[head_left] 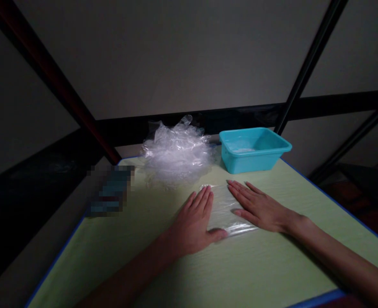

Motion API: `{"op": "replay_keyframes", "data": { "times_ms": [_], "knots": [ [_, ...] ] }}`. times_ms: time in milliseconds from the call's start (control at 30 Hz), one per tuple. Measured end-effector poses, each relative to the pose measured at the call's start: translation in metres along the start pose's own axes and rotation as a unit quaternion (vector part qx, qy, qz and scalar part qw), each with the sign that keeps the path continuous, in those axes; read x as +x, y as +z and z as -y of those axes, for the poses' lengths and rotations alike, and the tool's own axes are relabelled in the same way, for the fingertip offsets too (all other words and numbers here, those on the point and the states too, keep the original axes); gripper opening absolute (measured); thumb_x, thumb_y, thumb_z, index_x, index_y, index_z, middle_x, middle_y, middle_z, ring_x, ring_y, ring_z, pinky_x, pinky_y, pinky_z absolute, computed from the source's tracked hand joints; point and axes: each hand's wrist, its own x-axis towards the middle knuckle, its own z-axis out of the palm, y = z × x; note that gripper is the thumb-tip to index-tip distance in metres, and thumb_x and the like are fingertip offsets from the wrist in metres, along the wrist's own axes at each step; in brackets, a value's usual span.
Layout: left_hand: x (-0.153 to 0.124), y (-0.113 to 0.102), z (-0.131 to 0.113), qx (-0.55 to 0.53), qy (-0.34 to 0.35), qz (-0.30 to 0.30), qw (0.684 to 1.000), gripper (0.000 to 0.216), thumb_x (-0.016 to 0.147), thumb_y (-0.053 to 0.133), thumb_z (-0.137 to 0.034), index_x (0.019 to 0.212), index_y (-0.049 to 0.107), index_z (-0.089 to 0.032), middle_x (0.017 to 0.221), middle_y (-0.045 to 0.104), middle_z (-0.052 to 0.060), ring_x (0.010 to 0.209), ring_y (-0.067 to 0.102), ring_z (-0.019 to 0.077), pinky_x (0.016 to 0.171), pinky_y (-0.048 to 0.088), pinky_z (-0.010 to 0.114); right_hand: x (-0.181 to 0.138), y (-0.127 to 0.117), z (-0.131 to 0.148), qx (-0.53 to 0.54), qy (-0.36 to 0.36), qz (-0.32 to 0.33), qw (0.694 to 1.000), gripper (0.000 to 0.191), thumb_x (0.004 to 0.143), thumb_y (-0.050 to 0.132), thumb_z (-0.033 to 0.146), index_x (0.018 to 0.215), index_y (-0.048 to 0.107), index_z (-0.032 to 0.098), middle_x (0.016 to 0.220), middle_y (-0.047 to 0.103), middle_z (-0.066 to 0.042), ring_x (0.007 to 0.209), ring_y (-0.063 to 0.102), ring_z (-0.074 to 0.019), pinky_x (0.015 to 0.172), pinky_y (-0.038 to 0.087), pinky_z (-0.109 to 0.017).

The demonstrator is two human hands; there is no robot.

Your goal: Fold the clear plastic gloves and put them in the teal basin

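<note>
Evidently neither grip is closed on anything: from my remote seat I see the left hand (191,226) laid flat, fingers straight and thumb spread towards the near edge, and the right hand (259,207) likewise flat with its fingers extended. Between and partly under these 2 hands lies a roughly rectangular piece of clear, thin plastic film (221,205), spread on the pale yellow-green, blue-edged tabletop (208,282), with shiny creases along its near side. I judge it almost weightless, limp and slippery, liable to slide or wrinkle under uneven pressure; whether it is 1 layer or more I cannot tell. I would take hold at a corner or at the creased near side, pinching with fingertips rather than the palm, and gently, since it could tear. Beyond the left hand I see a loose heap of crumpled transparent plastic (179,154); beyond the right, a turquoise rectangular plastic basin (253,162) with something whitish (244,150) inside. At the tabletop's left edge is a dark, pixelated object (111,192) I cannot identify.
</note>
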Motion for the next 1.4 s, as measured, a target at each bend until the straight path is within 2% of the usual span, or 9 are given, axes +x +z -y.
{"op": "replay_keyframes", "data": {
  "times_ms": [700,833,900,967,1000,1100,1200,1267,1400],
  "knots": [
    [0.000,0.004,0.000,-0.002,-0.001,-0.026,1.000,0.095,0.072,0.037,-0.069,0.134,0.019,0.000,0.141,0.013,0.022,0.131,0.005,0.0279,0.104,0.015,0.043,-0.001,0.003,-0.003,0.022,-0.009,-0.025,0.999,0.067,0.088,0.028,0.051,0.139,0.005,0.014,0.143,0.013,-0.013,0.130,0.015,-0.0234,0.104,0.018,-0.047],
    [-0.001,0.006,0.002,-0.045,0.005,-0.048,0.998,0.094,0.073,0.038,-0.067,0.135,0.015,0.000,0.142,0.010,0.021,0.131,0.003,0.0274,0.105,0.013,0.043,-0.001,0.002,-0.005,0.062,-0.006,-0.020,0.998,0.068,0.087,0.029,0.052,0.139,0.004,0.015,0.143,0.011,-0.013,0.131,0.011,-0.0233,0.105,0.014,-0.048],
    [-0.002,0.007,0.005,-0.115,0.005,-0.070,0.991,0.091,0.075,0.040,-0.064,0.136,0.013,-0.002,0.143,0.008,0.020,0.131,0.004,0.0265,0.106,0.012,0.043,-0.003,-0.001,-0.007,0.120,0.002,-0.018,0.993,0.067,0.087,0.028,0.053,0.139,0.006,0.016,0.144,0.011,-0.012,0.131,0.010,-0.0234,0.105,0.013,-0.049],
    [-0.003,0.005,0.010,-0.238,-0.015,-0.110,0.965,0.079,0.081,0.038,-0.056,0.136,0.015,-0.005,0.143,0.012,0.017,0.131,0.009,0.0246,0.106,0.013,0.041,-0.005,-0.005,-0.009,0.212,0.027,-0.041,0.976,0.062,0.088,0.026,0.051,0.138,0.010,0.019,0.144,0.014,-0.011,0.131,0.014,-0.0233,0.104,0.015,-0.049],
    [-0.003,0.004,0.012,-0.314,-0.032,-0.137,0.939,0.070,0.083,0.035,-0.052,0.136,0.019,-0.007,0.142,0.018,0.016,0.130,0.016,0.0239,0.106,0.016,0.040,-0.006,-0.007,-0.010,0.266,0.042,-0.062,0.961,0.059,0.089,0.025,0.050,0.137,0.014,0.020,0.143,0.018,-0.010,0.130,0.018,-0.0231,0.104,0.017,-0.049],
    [-0.002,-0.001,0.015,-0.519,-0.085,-0.210,0.824,0.052,0.087,0.032,-0.043,0.126,0.038,-0.009,0.128,0.045,0.017,0.118,0.041,0.0248,0.099,0.031,0.040,-0.007,-0.011,-0.011,0.417,0.061,-0.144,0.895,0.047,0.089,0.026,0.048,0.126,0.032,0.020,0.130,0.042,-0.011,0.120,0.038,-0.0225,0.100,0.028,-0.045],
    [0.001,-0.003,0.013,-0.634,-0.091,-0.207,0.739,0.048,0.085,0.040,-0.043,0.116,0.047,-0.007,0.107,0.060,0.017,0.099,0.057,0.0264,0.085,0.044,0.038,-0.004,-0.013,-0.007,0.528,0.051,-0.181,0.828,0.041,0.088,0.026,0.052,0.104,0.043,0.018,0.101,0.057,-0.010,0.097,0.054,-0.0224,0.089,0.040,-0.042],
    [0.003,-0.002,0.009,-0.671,-0.087,-0.178,0.714,0.049,0.083,0.044,-0.046,0.113,0.050,-0.008,0.098,0.064,0.016,0.091,0.061,0.0261,0.079,0.046,0.038,0.000,-0.014,-0.003,0.574,0.048,-0.161,0.801,0.039,0.087,0.027,0.053,0.093,0.043,0.018,0.087,0.056,-0.007,0.083,0.056,-0.0206,0.080,0.045,-0.041],
    [0.005,0.003,0.004,-0.693,-0.104,-0.137,0.700,0.057,0.077,0.050,-0.054,0.111,0.052,-0.008,0.089,0.066,0.014,0.083,0.063,0.0254,0.075,0.048,0.038,0.004,-0.014,0.001,0.606,0.049,-0.110,0.786,0.037,0.087,0.029,0.052,0.089,0.042,0.018,0.079,0.052,-0.004,0.075,0.053,-0.0175,0.073,0.045,-0.037]
  ]
}}
